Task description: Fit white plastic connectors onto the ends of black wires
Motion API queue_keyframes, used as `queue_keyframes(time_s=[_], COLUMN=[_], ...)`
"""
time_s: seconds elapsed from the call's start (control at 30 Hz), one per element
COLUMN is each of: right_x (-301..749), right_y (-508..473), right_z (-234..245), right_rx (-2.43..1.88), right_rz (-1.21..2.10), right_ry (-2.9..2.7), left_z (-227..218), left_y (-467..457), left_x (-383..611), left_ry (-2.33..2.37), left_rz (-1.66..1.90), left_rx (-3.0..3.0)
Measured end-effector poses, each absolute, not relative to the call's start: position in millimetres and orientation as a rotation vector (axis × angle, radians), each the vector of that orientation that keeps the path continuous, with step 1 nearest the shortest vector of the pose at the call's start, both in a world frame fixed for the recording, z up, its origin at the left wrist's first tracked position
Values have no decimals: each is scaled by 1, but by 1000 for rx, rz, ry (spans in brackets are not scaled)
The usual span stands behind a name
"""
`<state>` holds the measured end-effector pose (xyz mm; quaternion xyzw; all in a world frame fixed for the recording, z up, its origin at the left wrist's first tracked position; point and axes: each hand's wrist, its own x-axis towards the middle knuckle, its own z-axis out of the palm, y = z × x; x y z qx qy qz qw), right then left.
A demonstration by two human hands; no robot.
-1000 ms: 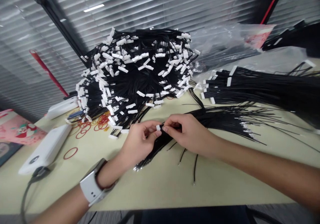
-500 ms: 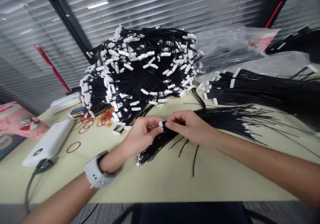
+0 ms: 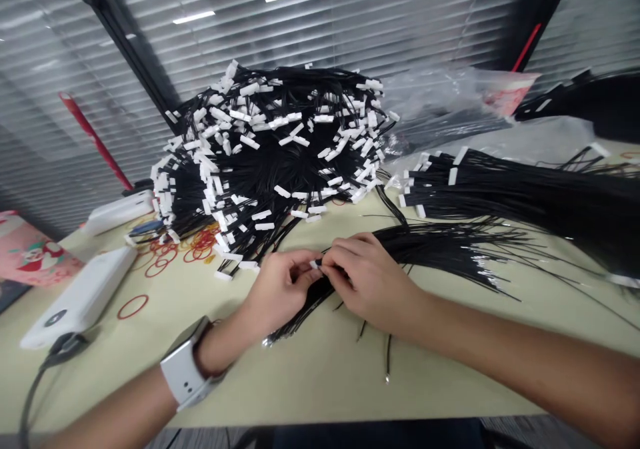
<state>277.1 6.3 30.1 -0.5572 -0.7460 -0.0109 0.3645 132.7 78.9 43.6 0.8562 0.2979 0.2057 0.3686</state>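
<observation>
Room along table (image 3: 310, 392) front; wire bundle (image 3: 430, 245), connector heap (image 3: 293, 162) block beyond.

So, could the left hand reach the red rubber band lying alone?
Probably yes: nothing visible blocks the left hand from the red rubber band, though that hand holds a white plug.

Rubber bands (image 3: 199, 243) lie at left on counter (image 3: 440, 385)

Two oblong white devices (image 3: 83, 295) lie nearby, the nearer with a dark plug (image 3: 67, 346) at its end. A pink printed container (image 3: 37, 255) stands far left; clear plastic bags (image 3: 435, 92) lie before slatted blinds (image 3: 300, 35).
</observation>
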Motion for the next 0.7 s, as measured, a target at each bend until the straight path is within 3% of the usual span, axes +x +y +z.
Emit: queue_keyframes(time_s=[0.23, 0.43, 0.7], right_x=[286, 288, 291], right_y=[12, 13, 14], right_z=[39, 39, 39], right_rx=[-1513, -1588, -1537], right_rz=[398, 304, 420], right_ry=[-1654, -1708, -1674], left_z=[48, 48, 50], left_y=[91, 98, 96], left_x=[138, 136, 137], left_ry=[741, 704, 684], left_rz=[561, 539, 548], left_rx=[1949, 1881, 1825])
